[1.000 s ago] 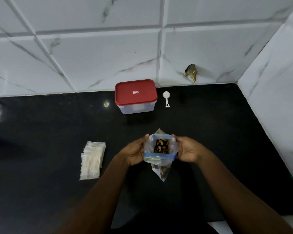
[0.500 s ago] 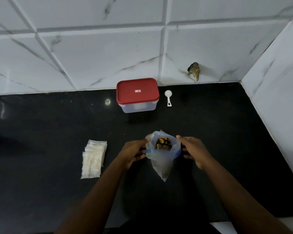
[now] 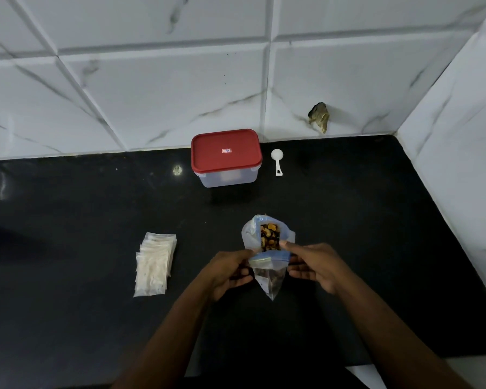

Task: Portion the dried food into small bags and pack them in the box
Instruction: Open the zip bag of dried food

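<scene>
Left hand (image 3: 230,269) pinches the left edge of the zip bag (image 3: 267,280) at its blue seal strip; right hand (image 3: 312,265) pinches the right edge at the same height. Both hands hold the bag upright with its mouth open, well in front of the red-lidded box (image 3: 226,158), on the person's side. Dried food (image 3: 270,238) shows through the mouth. Box stands lidded on the black bench (image 3: 68,220). White scoop (image 3: 277,162) lies just right of the box. Stack of small bags (image 3: 156,262) lies in front and left of the box

You face a black countertop (image 3: 68,220) that meets white marble-veined wall tiles (image 3: 152,94) at its far edge. Another tiled wall (image 3: 460,141) closes the right.
</scene>
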Action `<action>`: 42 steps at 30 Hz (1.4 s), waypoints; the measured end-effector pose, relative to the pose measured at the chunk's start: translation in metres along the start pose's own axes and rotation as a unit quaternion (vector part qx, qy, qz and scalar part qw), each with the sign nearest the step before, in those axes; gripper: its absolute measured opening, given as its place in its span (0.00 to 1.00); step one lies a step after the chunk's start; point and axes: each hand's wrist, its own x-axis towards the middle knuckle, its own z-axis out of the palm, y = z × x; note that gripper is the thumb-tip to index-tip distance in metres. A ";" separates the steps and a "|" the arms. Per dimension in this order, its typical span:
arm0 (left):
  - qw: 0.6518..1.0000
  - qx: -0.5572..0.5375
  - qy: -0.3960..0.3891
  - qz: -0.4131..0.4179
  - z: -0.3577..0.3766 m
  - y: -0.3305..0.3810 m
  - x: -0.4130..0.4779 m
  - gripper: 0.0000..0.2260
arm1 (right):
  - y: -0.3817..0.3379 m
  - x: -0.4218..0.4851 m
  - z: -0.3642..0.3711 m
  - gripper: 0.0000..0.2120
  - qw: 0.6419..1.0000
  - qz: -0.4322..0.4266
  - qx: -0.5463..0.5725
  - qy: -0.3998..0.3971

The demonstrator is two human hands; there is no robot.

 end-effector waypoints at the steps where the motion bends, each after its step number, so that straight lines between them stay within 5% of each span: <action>1: 1.000 -0.008 -0.008 -0.007 0.000 0.000 -0.001 0.13 | -0.001 0.000 0.002 0.17 1.000 0.001 -0.005 -0.003; 9: 0.971 -0.223 -0.075 -0.042 -0.003 -0.008 -0.006 0.21 | 0.004 0.001 -0.003 0.14 0.988 0.054 0.135 -0.047; 16: 0.920 -0.381 -0.085 -0.023 -0.001 -0.021 -0.007 0.17 | 0.014 0.003 -0.011 0.12 0.922 0.107 0.353 -0.116; 21: 0.891 -0.446 -0.080 -0.013 0.007 -0.029 -0.006 0.14 | 0.020 0.006 -0.008 0.13 0.880 0.131 0.447 -0.093; 25: 0.873 -0.481 -0.084 0.002 0.014 -0.038 0.005 0.19 | 0.023 0.011 0.003 0.16 0.882 0.137 0.446 -0.065; 30: 0.962 -0.257 -0.039 0.086 0.021 -0.039 0.014 0.16 | 0.025 0.019 0.010 0.16 0.923 0.106 0.366 -0.047; 35: 0.989 -0.012 0.075 0.123 0.024 -0.040 0.019 0.12 | 0.025 0.017 0.003 0.12 0.966 0.044 0.255 -0.025; 42: 0.867 0.325 0.176 0.333 0.015 -0.007 0.025 0.27 | 0.013 0.021 -0.005 0.12 0.994 -0.093 0.011 0.052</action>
